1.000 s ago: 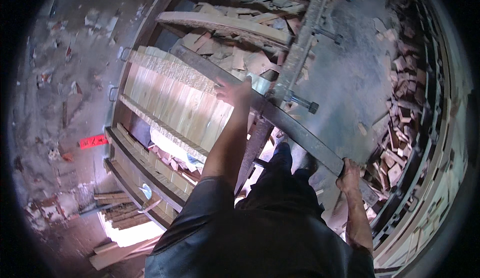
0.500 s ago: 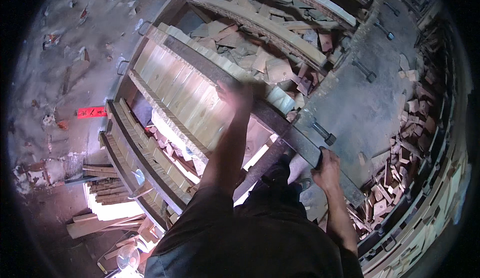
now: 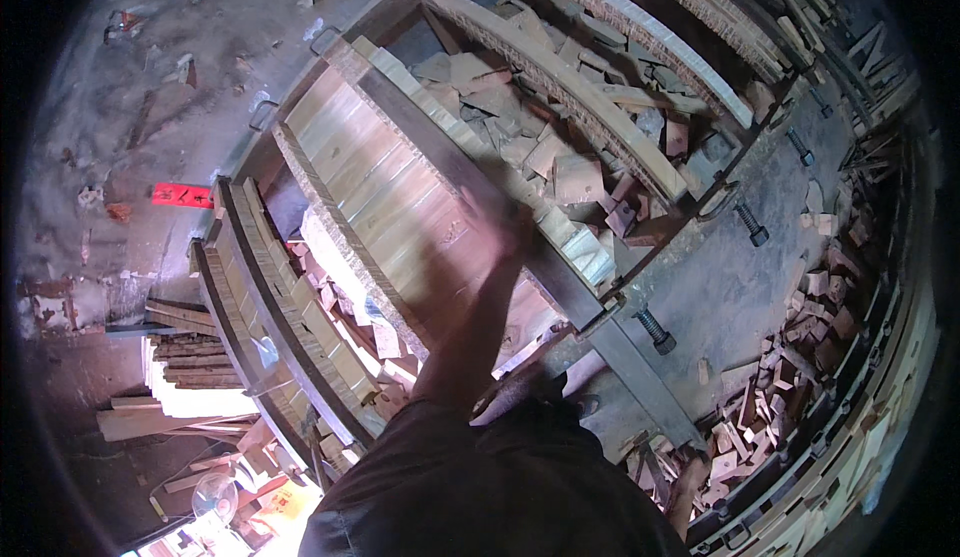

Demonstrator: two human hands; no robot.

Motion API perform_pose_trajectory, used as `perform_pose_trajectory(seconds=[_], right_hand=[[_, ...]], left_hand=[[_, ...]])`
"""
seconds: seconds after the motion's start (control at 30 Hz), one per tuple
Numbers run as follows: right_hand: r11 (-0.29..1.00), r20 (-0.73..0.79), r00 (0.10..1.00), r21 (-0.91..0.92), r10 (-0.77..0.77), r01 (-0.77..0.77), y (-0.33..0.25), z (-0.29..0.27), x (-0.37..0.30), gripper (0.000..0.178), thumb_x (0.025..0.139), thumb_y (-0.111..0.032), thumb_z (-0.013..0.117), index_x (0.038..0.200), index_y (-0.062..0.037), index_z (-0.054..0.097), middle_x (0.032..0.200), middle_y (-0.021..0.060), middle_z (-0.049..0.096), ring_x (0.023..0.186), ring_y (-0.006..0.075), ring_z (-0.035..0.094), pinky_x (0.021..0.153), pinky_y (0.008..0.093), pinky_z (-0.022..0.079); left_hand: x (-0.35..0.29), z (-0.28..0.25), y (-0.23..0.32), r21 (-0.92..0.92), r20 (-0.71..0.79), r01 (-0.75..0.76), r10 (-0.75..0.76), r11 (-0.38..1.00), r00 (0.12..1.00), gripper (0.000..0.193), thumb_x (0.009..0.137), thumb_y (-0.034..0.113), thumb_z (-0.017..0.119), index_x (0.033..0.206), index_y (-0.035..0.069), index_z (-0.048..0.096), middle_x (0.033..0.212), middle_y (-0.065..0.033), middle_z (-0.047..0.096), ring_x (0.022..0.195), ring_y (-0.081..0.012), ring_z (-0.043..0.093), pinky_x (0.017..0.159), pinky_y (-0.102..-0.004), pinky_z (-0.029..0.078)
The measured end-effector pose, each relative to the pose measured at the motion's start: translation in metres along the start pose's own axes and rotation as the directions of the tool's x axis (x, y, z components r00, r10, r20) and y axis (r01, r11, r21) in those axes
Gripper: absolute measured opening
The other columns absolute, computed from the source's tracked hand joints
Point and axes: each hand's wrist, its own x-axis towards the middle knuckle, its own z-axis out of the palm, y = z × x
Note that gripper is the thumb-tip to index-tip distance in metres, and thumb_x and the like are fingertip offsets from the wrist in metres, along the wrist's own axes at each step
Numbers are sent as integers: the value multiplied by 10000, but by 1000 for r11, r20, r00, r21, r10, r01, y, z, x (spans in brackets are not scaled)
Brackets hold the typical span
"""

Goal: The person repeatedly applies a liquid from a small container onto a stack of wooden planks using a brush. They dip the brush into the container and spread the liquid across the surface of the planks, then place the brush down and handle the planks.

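A long dark metal bar [image 3: 640, 375] runs diagonally from the far left toward the near right, lying along a panel of glued wooden strips [image 3: 385, 187]. My left hand [image 3: 505, 225] rests at the bar's middle, over the panel's right edge; its fingers are blurred and in shadow. At the near right end of the bar, my right hand [image 3: 690, 472] has its fingers closed around the tip, with part of the hand hidden by the low angle. A curved wooden strip [image 3: 345, 242] lies on the panel's left side.
Long wooden beams [image 3: 560, 87] span the frame beyond, with broken wood offcuts [image 3: 570, 172] between them. Large bolts [image 3: 655, 332] stand along the right rail. A heap of wood scraps [image 3: 780, 387] lies on the right. Stacked boards [image 3: 195, 362] and a clear fan-like object [image 3: 215, 495] are at the left.
My right hand has moved down and to the right along the bar to its end. My left hand has shifted slightly nearer along the bar. The whole view has turned a little.
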Motion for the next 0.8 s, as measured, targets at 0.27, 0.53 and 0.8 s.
perform_pose_trajectory(seconds=[0.27, 0.53, 0.8], right_hand=[[967, 360, 930, -207, -69, 151, -11, 138, -39, 273, 767, 64, 657, 1036, 25, 629, 1036, 65, 654, 847, 156, 581, 685, 294, 510], [898, 608, 782, -256, -139, 358, -52, 266, -85, 190, 826, 12, 622, 1016, 11, 619, 943, 74, 647, 813, 168, 602, 689, 334, 518], [859, 599, 793, -343, -112, 381, -64, 280, -97, 134, 830, -35, 625, 941, 39, 613, 886, 108, 661, 770, 201, 619, 680, 350, 528]], left_hand=[[134, -15, -36, 74, 12, 155, -156, 985, 988, 1195, 614, 387, 823, 1513, 3, 135, 1384, -286, 389, 1282, -443, 418, 1081, -483, 370], [180, -15, -44, -164, -1, 189, -191, 968, 982, 1140, 622, 368, 819, 1493, 7, 178, 1358, -259, 393, 1262, -442, 410, 1071, -488, 354], [204, 13, -78, 55, -88, 50, -45, 997, 995, 1142, 602, 372, 816, 1488, 2, 198, 1394, -256, 373, 1270, -449, 396, 1059, -509, 368]])
